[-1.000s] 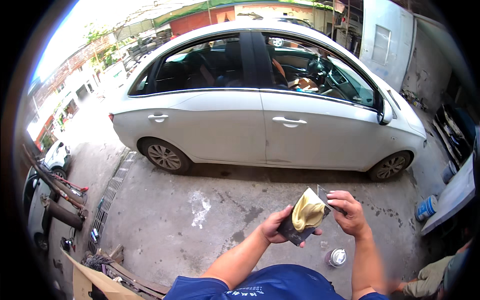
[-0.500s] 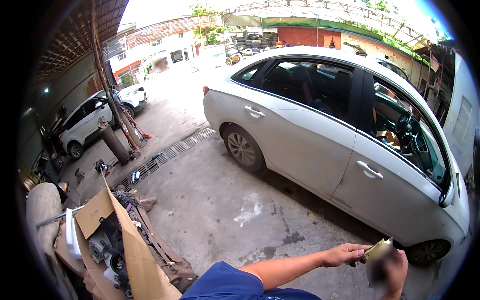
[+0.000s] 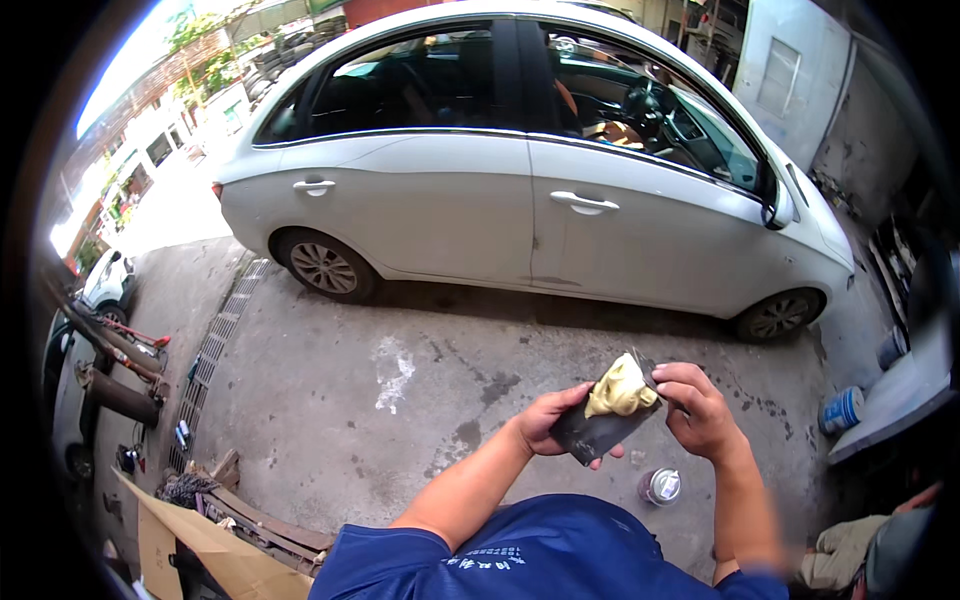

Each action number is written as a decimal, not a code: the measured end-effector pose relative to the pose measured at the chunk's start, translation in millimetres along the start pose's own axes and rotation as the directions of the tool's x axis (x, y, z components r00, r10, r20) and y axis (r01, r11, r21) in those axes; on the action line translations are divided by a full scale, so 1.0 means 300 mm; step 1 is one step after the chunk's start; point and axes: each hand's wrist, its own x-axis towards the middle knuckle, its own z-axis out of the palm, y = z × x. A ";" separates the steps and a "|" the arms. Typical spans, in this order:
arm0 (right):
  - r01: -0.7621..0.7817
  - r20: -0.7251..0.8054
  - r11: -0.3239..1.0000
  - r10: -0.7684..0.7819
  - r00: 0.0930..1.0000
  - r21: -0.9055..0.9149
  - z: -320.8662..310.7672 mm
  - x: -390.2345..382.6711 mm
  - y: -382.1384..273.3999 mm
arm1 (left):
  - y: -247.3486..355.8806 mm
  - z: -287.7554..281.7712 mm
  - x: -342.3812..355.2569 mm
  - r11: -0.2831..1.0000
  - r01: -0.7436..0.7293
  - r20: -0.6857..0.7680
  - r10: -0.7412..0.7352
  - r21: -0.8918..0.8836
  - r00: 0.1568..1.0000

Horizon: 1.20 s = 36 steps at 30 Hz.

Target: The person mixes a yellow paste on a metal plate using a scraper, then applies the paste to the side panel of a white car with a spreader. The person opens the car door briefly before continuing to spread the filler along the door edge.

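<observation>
My left hand (image 3: 556, 418) grips a dark flat board (image 3: 598, 434) from its left side, fingers underneath. A thick mound of pale yellow putty (image 3: 622, 386) sits on the board's upper part. At the board's right edge, my right hand (image 3: 700, 408) is closed, its fingertips on a thin dark blade (image 3: 646, 366) beside the putty. The blade is mostly hidden by the fingers and putty. Below the hands, a round can (image 3: 660, 487) with a light top stands on the concrete floor.
A white car (image 3: 430, 210) stands side-on ahead, its front window open. A floor grate (image 3: 215, 340) runs at left. An open cardboard box (image 3: 190, 545) lies lower left. A blue and white bucket (image 3: 842, 410) stands at right. Another person's legs (image 3: 850, 545) show at lower right.
My view has turned right and down, so the car and both hands sit farther left in it. The board and putty now show more plainly between my hands.
</observation>
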 end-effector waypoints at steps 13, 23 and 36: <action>-0.540 0.289 0.082 0.772 0.566 0.838 0.133 -0.167 -0.038 | -0.073 0.043 0.170 0.679 -0.389 -0.097 0.561 0.622 0.822; -0.301 0.070 0.247 0.655 0.753 0.921 -0.130 -0.019 -0.003 | 0.012 0.026 0.116 0.821 -0.084 -0.238 0.260 0.565 0.936; -0.415 -0.162 0.901 0.394 0.905 -0.128 -0.025 0.016 0.043 | -0.016 0.059 0.122 0.955 -0.259 -0.175 0.283 0.147 0.943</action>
